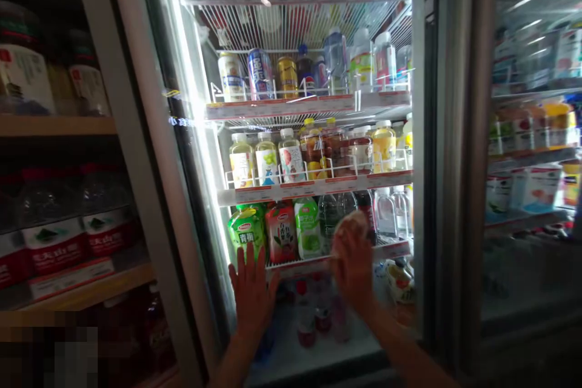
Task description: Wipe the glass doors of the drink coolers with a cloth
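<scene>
My left hand [251, 291] is raised, fingers spread and palm facing the drinks cooler, holding nothing. It is in front of a green bottle [247, 231] on the lower shelf; whether it touches the glass door, I cannot tell. My right hand [357, 270], slightly blurred, is pressed over a pale crumpled cloth [350, 227] at the height of the same shelf. Behind it stand clear bottles, partly hidden. A red bottle [281, 233] and a light green bottle [308, 229] show between my two hands.
Lit wire shelves [295, 189] with cans and bottles rise above my hands. On the left, wooden shelves [59, 125] hold large bottles behind a metal door frame [131, 151]. A second cooler section [531, 157] lies to the right. Small items sit on the cooler floor [291, 367].
</scene>
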Demonstrator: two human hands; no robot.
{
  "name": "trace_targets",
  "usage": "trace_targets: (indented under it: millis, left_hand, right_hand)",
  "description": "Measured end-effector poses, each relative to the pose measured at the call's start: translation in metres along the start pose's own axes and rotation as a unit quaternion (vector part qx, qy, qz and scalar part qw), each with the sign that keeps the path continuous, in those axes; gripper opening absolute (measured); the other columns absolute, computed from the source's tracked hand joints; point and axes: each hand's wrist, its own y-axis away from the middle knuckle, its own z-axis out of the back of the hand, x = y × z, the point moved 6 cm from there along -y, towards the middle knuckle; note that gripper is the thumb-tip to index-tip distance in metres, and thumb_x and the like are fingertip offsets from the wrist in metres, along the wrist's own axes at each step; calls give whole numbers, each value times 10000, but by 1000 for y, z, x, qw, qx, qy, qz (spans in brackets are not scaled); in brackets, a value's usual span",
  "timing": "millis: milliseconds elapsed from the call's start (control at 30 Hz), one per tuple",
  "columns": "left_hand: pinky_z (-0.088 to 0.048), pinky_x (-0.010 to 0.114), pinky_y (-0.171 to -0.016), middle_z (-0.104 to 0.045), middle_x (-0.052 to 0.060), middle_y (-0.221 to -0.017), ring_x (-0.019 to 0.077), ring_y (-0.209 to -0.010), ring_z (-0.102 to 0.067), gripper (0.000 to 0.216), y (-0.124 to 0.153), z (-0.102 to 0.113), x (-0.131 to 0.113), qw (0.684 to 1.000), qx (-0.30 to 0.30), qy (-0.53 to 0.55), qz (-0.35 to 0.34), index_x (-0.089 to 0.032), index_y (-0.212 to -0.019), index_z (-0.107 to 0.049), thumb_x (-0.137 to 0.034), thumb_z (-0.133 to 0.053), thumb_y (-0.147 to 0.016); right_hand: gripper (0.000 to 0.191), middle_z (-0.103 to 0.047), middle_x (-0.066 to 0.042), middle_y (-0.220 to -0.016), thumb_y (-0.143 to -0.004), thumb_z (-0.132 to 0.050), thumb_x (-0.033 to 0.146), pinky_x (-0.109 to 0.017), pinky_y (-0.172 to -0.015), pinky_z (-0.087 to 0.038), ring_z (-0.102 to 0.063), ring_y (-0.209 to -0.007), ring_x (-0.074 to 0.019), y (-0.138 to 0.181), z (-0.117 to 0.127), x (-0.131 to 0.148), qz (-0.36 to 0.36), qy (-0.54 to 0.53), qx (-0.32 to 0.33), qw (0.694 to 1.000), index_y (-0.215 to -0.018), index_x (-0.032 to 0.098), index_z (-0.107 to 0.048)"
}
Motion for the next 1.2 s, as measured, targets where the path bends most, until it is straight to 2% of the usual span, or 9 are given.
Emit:
trace_targets:
  millis: [67, 133, 267, 333, 533, 633, 800, 1000, 1200]
  left_hand:
    - [-155, 509, -1123, -200, 124, -1499, 255, -1403, -103, 721, 1, 1, 0, 1000, -3, 0, -8, -234, -1441, -102, -295, -513, -851]
    - [-150, 494, -1128, -206, 120, -1499, 244, -1404, -107, 719, 2, 3, 0, 1000, -5, 1, -17, -231, -1439, -113, -288, -519, -850]
    - [-143, 506, -1126, -188, 123, -1504, 251, -1406, -89, 702, 6, 2, -4, 1000, -3, 7, -15, -210, -1437, -126, -306, -509, -857]
    - [-148, 525, -1119, -169, 125, -1507, 263, -1405, -81, 705, 7, 1, -5, 1000, -5, 7, -9, -208, -1438, -117, -314, -503, -858]
    - [-154, 488, -1128, -174, 107, -1509, 237, -1406, -102, 681, 13, 2, -2, 999, 2, -5, -31, -208, -1438, -126, -323, -479, -867]
    - [-168, 478, -1126, -196, 103, -1504, 234, -1405, -114, 664, 15, 2, 0, 999, 5, -10, -38, -212, -1437, -136, -323, -467, -873]
    - [-175, 494, -1121, -198, 110, -1503, 248, -1406, -97, 668, 17, 1, -2, 1000, 3, -1, -27, -203, -1441, -110, -311, -456, -880]
    - [-180, 497, -1120, -214, 100, -1500, 248, -1401, -132, 673, 18, 0, 0, 1000, 2, -3, -26, -224, -1440, -111, -334, -461, -877]
    - [-172, 561, -1104, -166, 90, -1515, 278, -1398, -131, 667, 20, -2, 7, 999, 13, 41, -13, -263, -1440, -99, -320, -449, -875]
  right_hand:
    - [446, -516, -68, -1321, -832, -423, 173, -480, -1089, -227, -335, -1323, -264, 11, -13, 40, 84, -31, 54, 995, -1270, 213, -495]
    - [419, -520, -59, -1319, -842, -417, 172, -488, -1101, -189, -348, -1315, -256, 19, -13, 39, 103, -33, 66, 992, -1247, 221, -516]
    - [446, -366, -129, -1433, -843, -429, 204, -526, -1012, -301, -350, -1308, -319, 8, 10, -29, -53, 30, -22, 998, -1286, 190, -478]
    - [480, -321, -142, -1457, -838, -420, 195, -528, -987, -329, -322, -1322, -334, 1, 12, -30, -99, 30, -52, 993, -1316, 176, -446]
    - [464, -500, -23, -1351, -819, -413, 133, -462, -1140, -98, -239, -1373, -214, 8, -26, 88, 106, -61, 74, 990, -1263, 222, -515]
    - [460, -480, -45, -1370, -824, -422, 148, -475, -1133, -97, -243, -1374, -229, 15, -17, 59, 91, -36, 57, 994, -1268, 223, -513]
    - [506, -328, -108, -1464, -845, -408, 153, -530, -1058, -242, -317, -1337, -297, 4, 7, -8, -56, 33, -31, 997, -1347, 217, -418]
    - [485, -512, -42, -1339, -826, -422, 144, -472, -1138, -107, -297, -1349, -220, 19, -18, 63, 99, -48, 72, 991, -1300, 228, -482]
    - [489, -338, -103, -1456, -838, -416, 153, -524, -1060, -265, -296, -1347, -281, 16, 17, -70, -38, 61, -5, 997, -1322, 216, -453]
